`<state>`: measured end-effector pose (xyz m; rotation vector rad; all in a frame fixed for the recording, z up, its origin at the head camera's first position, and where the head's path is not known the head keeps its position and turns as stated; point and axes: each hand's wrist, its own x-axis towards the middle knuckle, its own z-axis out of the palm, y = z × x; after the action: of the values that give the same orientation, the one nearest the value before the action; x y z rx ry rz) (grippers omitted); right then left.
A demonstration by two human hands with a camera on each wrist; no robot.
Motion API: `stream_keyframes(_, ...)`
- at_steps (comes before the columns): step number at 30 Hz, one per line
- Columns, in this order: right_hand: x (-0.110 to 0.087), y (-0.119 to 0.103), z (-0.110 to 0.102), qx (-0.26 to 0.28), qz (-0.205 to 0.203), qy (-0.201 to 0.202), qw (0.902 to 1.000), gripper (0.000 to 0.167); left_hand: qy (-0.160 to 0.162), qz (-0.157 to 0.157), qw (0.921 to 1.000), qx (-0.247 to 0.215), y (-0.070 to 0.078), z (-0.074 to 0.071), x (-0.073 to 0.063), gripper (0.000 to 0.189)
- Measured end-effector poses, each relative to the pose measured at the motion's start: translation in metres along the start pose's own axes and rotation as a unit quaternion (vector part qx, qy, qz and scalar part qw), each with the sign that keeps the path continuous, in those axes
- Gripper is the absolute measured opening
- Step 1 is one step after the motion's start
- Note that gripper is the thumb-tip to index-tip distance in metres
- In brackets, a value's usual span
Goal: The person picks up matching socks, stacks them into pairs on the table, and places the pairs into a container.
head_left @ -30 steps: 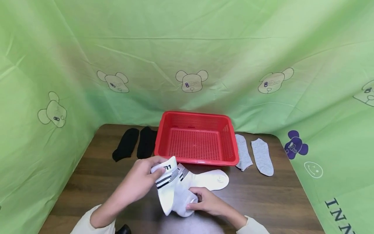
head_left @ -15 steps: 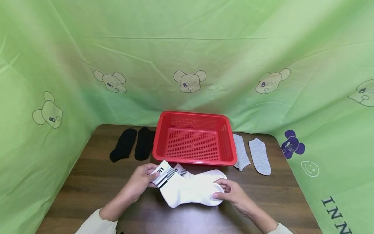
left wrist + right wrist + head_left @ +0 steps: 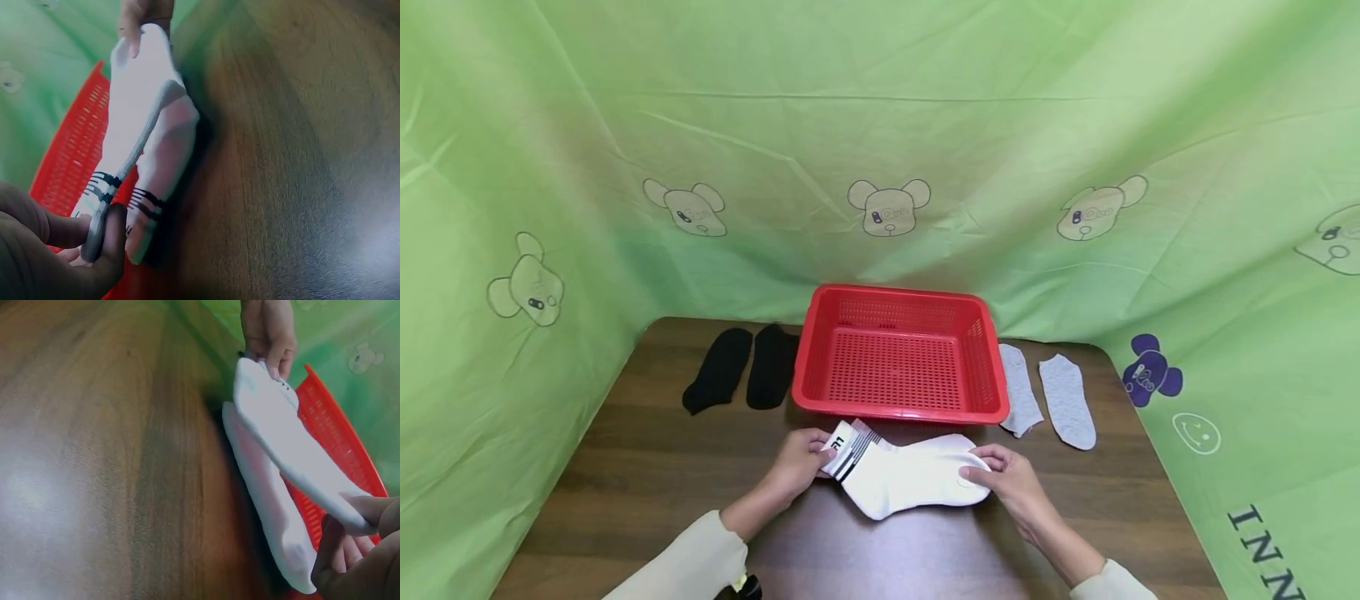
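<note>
A white sock with black stripes at its cuff is stretched out flat between both hands. My left hand pinches the cuff between thumb and fingers. The toe end is pinched by my right hand. In the left wrist view the held sock hangs raised above a second white striped sock that lies on the table. From the head view that second sock is mostly covered, with its toe and part of its cuff showing. The right wrist view shows the lower sock apart from the held one.
Behind the white socks stands a red perforated basket on the wooden table. Two black socks lie left of it. To its right are two grey socks, the nearer one touching or close to the basket. A green printed cloth surrounds the table.
The bunched, folded sock has been pulled out straight, my right hand moving right with the toe. Both hands have then shifted slightly right and forward, bringing the sock over the other white one.
</note>
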<state>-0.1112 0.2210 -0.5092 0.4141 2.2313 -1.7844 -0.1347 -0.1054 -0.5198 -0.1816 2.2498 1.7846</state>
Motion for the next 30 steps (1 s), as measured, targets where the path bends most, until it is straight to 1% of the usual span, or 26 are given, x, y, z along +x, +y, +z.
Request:
stream_keyframes(2,0.004,0.001,0.001,-0.007,-0.001,0.007,0.9999,0.037,0.012,0.017,0.9993,0.03,-0.002,0.003,0.005,0.021)
stream_keyframes(5,0.011,0.003,0.0,-0.02,-0.008,0.013,0.9997,0.036,0.033,0.04,0.9961,0.072,-0.003,0.007,0.012,0.02)
stream_keyframes(9,0.02,0.007,-0.002,-0.053,-0.019,0.028,0.998,0.035,0.052,0.068,0.9895,0.116,-0.005,0.01,0.019,0.018)
stream_keyframes(11,0.025,0.011,-0.003,-0.068,-0.028,0.037,0.9966,0.033,0.06,0.083,0.9845,0.143,-0.007,0.012,0.022,0.016)
stream_keyframes(14,0.031,0.017,-0.004,-0.109,-0.048,0.055,0.9913,0.029,0.074,0.103,0.9747,0.184,-0.01,0.015,0.026,0.014)
stream_keyframes(17,0.034,0.019,-0.005,-0.167,-0.069,0.079,0.9804,0.024,0.078,0.123,0.9653,0.217,-0.014,0.018,0.027,0.013)
stream_keyframes(20,0.035,0.018,-0.005,-0.205,-0.076,0.089,0.9718,0.022,0.077,0.145,0.9515,0.26,-0.015,0.018,0.028,0.012)
stream_keyframes(22,0.036,0.017,-0.005,-0.209,-0.076,0.086,0.9711,0.023,0.078,0.16,0.9404,0.29,-0.014,0.019,0.028,0.012)
stream_keyframes(24,0.037,0.017,-0.005,-0.203,-0.077,0.081,0.9728,0.024,0.076,0.164,0.9314,0.316,-0.013,0.021,0.027,0.014)
stream_keyframes(26,0.038,0.018,-0.004,-0.195,-0.079,0.077,0.9745,0.028,0.072,0.155,0.9283,0.33,-0.011,0.023,0.026,0.02)
stream_keyframes(27,0.039,0.018,-0.004,-0.191,-0.081,0.076,0.9753,0.03,0.068,0.152,0.928,0.333,-0.01,0.024,0.025,0.023)
stream_keyframes(30,0.04,0.018,-0.003,-0.181,-0.091,0.068,0.9768,0.035,0.061,0.129,0.9313,0.335,-0.007,0.027,0.025,0.034)
